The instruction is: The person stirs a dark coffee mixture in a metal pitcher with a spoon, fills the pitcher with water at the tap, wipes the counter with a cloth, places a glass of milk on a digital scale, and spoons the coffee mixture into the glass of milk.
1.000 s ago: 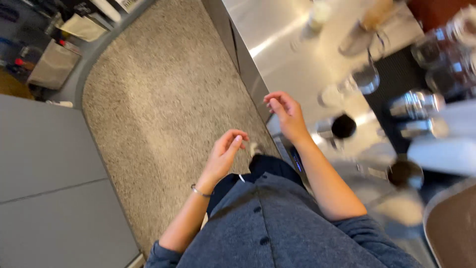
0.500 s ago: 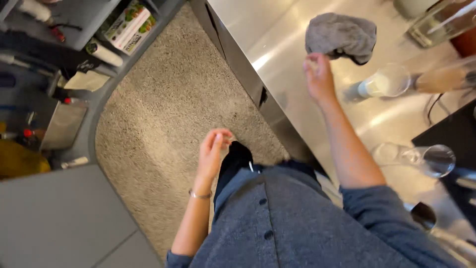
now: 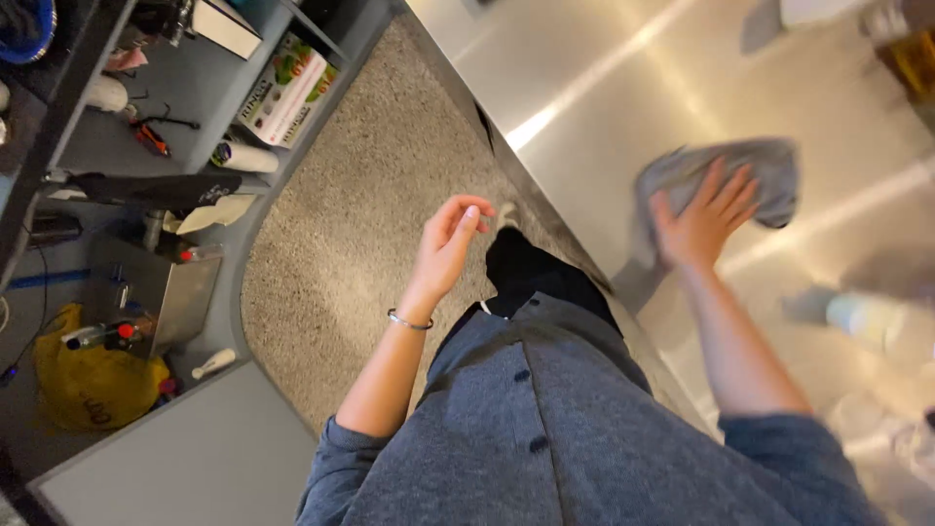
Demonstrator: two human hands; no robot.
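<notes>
Two hands logged: our right hand [image 3: 703, 222] lies spread flat on the grey cloth [image 3: 726, 175], pressing it onto the steel counter [image 3: 584, 127]; left hand [image 3: 450, 244] hangs loose, empty, over the floor.

grey button-up top, sleeves pushed up

the person wears a heathered blue-grey top [image 3: 584, 429] with dark round buttons [image 3: 522, 375] down a front placket, both sleeves [image 3: 336, 463] bunched near the elbows, forearms bare. a thin metal bracelet [image 3: 409, 321] circles the left wrist. dark trousers [image 3: 531, 278] show below the hem.
</notes>
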